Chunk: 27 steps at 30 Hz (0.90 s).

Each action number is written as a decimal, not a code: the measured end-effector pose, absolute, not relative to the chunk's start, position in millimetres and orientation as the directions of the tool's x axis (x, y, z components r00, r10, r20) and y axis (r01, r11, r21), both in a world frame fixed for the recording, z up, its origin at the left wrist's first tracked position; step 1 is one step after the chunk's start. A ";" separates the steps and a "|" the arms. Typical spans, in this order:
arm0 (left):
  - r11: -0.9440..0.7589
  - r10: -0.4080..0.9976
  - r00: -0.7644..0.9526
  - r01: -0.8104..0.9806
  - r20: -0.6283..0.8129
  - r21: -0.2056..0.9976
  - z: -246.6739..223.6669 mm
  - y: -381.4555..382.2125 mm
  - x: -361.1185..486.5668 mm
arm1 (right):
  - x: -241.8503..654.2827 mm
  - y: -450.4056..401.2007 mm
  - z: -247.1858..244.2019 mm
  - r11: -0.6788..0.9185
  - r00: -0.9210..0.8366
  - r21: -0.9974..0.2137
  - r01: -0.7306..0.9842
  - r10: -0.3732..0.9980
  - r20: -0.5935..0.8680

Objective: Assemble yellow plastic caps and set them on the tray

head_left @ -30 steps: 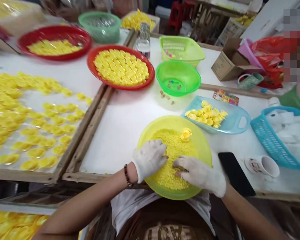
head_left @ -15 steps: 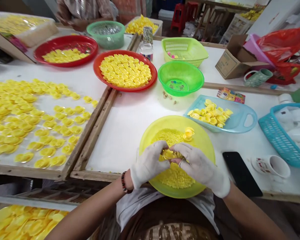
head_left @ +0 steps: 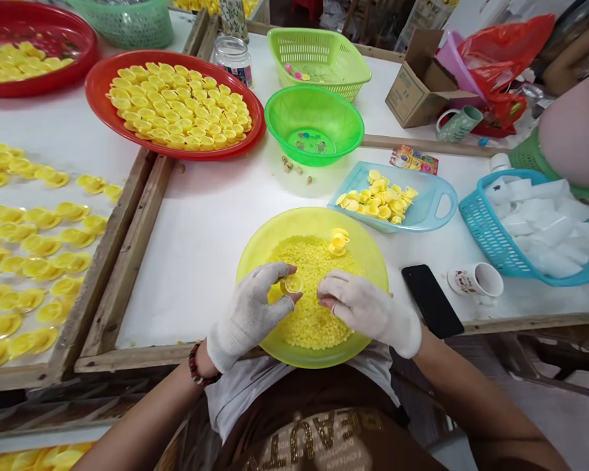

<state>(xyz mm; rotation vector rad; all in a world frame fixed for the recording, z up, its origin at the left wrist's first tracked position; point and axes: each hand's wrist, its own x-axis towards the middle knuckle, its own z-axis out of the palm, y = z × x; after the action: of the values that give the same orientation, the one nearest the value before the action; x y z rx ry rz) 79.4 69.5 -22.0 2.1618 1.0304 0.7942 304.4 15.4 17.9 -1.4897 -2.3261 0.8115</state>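
A yellow plastic basin (head_left: 260,229) stands before me, with small yellow beads (head_left: 319,327) heaped inside. My left hand (head_left: 255,307), in a white glove with bare fingertips, pinches a small round yellow cup (head_left: 292,283) between thumb and finger above the beads. Opposite it, my right hand (head_left: 358,304), gloved the same way, hovers over the beads with its fingertips drawn together; whatever they may hold is hidden. A short stack of yellow cups (head_left: 339,242) rests inside the basin's far right side.
Beyond the basin is a blue scoop tray (head_left: 434,226) of yellow cups. A red tray (head_left: 98,98) full of cups lies back left. A black phone (head_left: 432,301), white mug (head_left: 476,281) and blue basket (head_left: 491,242) are at right. Wooden edging (head_left: 122,275) divides the table.
My hands, together over the basin half a second ago, are now apart. The yellow cup stays in my left hand. The view has shifted to the right and down.
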 end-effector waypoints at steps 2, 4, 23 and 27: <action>-0.524 0.808 0.538 0.470 0.240 0.710 -23.2 69.2 79.8 | 299.6 22.0 27.0 0.340 -0.410 -0.641 0.688 0.911 0.044; -0.536 0.796 0.560 0.474 0.231 0.699 -24.1 68.9 80.2 | 292.8 28.7 33.4 0.372 -0.395 -0.648 0.665 0.911 0.117; -0.321 0.945 0.124 0.526 0.302 0.788 6.9 86.7 -20.3 | 350.2 62.3 -25.2 0.272 -0.272 0.015 0.962 0.956 0.113; 0.021 0.913 -0.294 0.727 0.283 0.687 11.5 93.5 -108.6 | 354.8 62.7 -26.8 0.339 -0.325 -0.034 0.940 0.923 0.208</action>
<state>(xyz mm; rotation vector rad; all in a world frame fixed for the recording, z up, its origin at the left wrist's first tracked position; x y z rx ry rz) -108.6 93.5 11.5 1.7008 2.0586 1.1351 354.8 62.7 -26.8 -1.6987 -2.4084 -0.1373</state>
